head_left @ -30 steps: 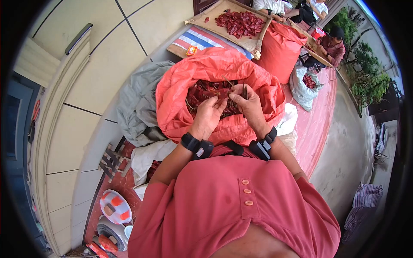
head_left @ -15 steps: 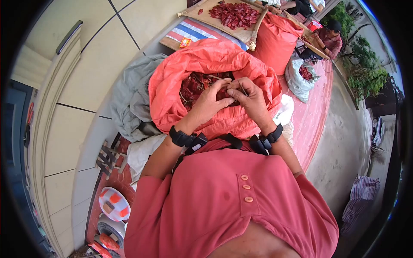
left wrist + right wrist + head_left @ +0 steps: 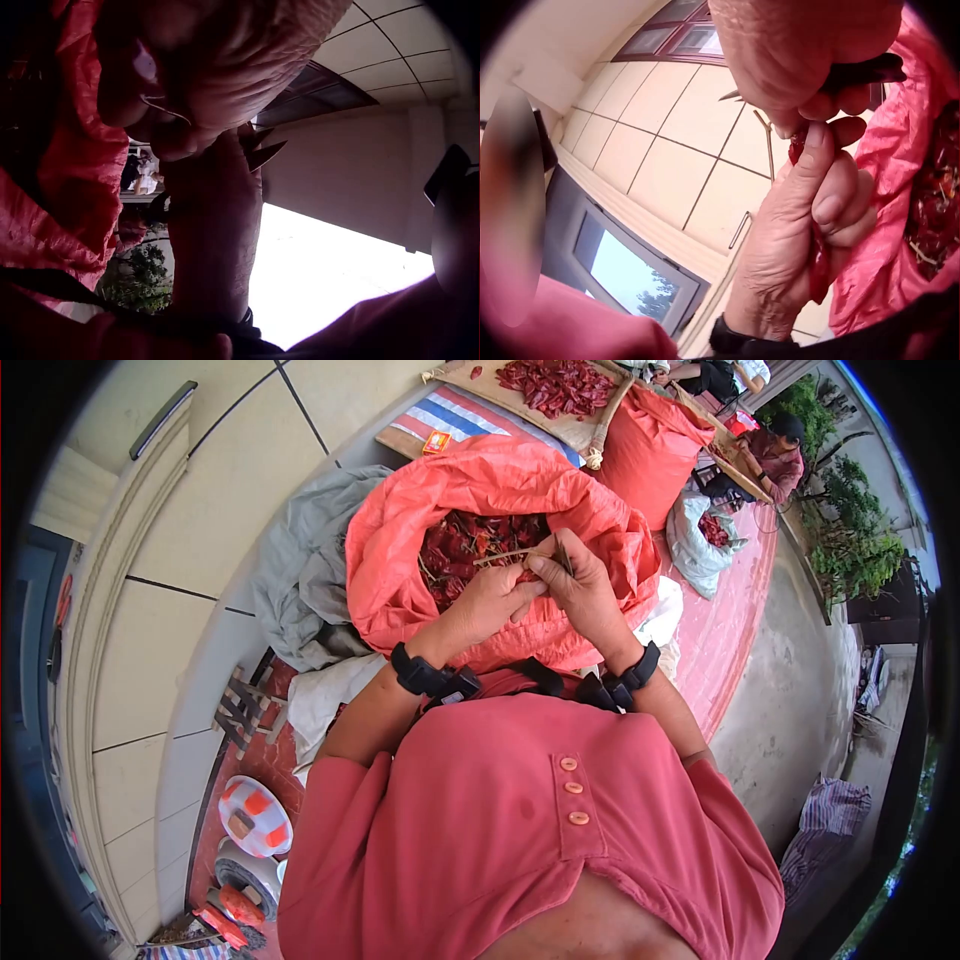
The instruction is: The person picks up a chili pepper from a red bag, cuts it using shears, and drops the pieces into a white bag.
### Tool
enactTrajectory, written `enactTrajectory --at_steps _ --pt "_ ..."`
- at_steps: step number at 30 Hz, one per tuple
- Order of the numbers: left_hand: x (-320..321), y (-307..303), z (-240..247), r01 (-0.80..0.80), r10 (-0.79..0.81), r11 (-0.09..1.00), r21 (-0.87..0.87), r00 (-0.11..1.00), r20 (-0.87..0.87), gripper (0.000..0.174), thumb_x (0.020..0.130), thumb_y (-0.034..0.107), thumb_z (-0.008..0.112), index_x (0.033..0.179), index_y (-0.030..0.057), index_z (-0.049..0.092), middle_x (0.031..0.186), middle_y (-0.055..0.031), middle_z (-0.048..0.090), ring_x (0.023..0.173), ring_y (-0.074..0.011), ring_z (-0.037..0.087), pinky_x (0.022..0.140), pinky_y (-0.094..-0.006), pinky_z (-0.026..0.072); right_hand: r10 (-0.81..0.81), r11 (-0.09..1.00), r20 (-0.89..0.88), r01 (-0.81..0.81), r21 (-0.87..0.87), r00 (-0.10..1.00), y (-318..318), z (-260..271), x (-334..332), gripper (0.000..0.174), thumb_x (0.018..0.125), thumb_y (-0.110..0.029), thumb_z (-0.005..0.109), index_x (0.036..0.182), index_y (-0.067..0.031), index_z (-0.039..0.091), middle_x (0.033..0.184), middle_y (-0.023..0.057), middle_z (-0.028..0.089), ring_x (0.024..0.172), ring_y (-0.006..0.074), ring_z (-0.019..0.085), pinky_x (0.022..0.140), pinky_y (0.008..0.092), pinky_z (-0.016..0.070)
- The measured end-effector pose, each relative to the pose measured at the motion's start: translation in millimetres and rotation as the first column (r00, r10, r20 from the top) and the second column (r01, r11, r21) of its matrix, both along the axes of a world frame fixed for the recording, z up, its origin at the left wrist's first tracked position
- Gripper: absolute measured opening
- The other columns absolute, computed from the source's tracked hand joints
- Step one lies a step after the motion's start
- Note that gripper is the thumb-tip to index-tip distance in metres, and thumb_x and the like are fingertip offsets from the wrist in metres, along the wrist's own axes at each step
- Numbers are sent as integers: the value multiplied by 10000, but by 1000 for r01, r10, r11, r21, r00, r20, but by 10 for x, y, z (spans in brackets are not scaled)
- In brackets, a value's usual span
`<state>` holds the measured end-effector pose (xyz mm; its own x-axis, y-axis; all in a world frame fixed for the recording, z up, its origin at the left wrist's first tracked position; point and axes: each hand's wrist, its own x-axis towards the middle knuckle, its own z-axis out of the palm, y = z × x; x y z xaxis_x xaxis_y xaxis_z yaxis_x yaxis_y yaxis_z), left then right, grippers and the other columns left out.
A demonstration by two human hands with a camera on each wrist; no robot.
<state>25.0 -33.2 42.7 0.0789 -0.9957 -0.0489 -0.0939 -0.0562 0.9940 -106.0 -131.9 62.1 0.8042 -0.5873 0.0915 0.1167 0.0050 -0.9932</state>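
My left hand (image 3: 490,600) pinches a dried red chili (image 3: 796,147) between thumb and fingers, and another red chili (image 3: 820,268) lies against its palm. A thin brown stalk (image 3: 508,556) sticks out where the two hands meet. My right hand (image 3: 580,588) holds dark pointed scissors (image 3: 265,154), their tips jutting past the hand; its fingertips are at the pinched chili's end. Both hands are over an open red woven sack (image 3: 400,510) with dried chilies (image 3: 470,540) and loose stalks inside.
A tray (image 3: 470,372) of red chilies stands behind on a striped cloth (image 3: 450,415), beside a full red sack (image 3: 655,455). Grey sacking (image 3: 310,550) lies left of the open sack. At the back right, a person (image 3: 775,455) sits by another tray.
A red chili showed between the hands a second ago; my fingers have drawn closer together over it. The stalk now points out to the left, and the head view has shifted slightly.
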Motion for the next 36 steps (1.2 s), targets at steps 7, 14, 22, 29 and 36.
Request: enactTrajectory --at_steps 7,14,22,29,36 --pt "64 113 -69 41 -41 999 4 999 22 242 946 223 546 838 8 574 550 -7 451 497 -85 417 485 -284 363 61 897 -53 -32 441 997 53 -9 -60 97 932 -160 595 892 -82 553 636 -34 492 437 36 328 410 193 276" --pt "80 106 -210 138 -85 979 -148 945 316 229 934 219 568 971 -1 619 593 -24 500 538 -85 465 535 -271 406 29 684 -1 -19 729 1000 38 -243 -125 96 952 -180 555 912 -95 534 673 -39 510 443 20 352 410 197 312" --pt "83 183 46 52 -49 996 -75 998 41 214 942 198 539 1046 17 584 749 -40 592 627 -97 495 654 -265 458 -172 972 -214 201 123 962 6 220 -581 115 950 -173 562 885 -86 522 627 -54 444 463 29 344 424 194 266" --pt "213 292 9 27 -71 989 -148 953 -295 521 935 170 405 1421 -4 329 1292 -29 469 930 -83 458 889 -257 392 -274 932 -487 355 80 829 89 -508 -1774 134 892 -139 641 798 -89 560 610 -70 463 484 6 349 426 182 253" --pt "152 233 91 -2 -31 992 -130 966 -258 604 974 230 479 1478 11 230 1186 -34 517 988 -91 492 937 -247 388 -292 936 -659 349 -48 693 120 -2002 -2530 166 864 -182 674 843 -49 577 630 15 535 555 108 490 515 263 390"
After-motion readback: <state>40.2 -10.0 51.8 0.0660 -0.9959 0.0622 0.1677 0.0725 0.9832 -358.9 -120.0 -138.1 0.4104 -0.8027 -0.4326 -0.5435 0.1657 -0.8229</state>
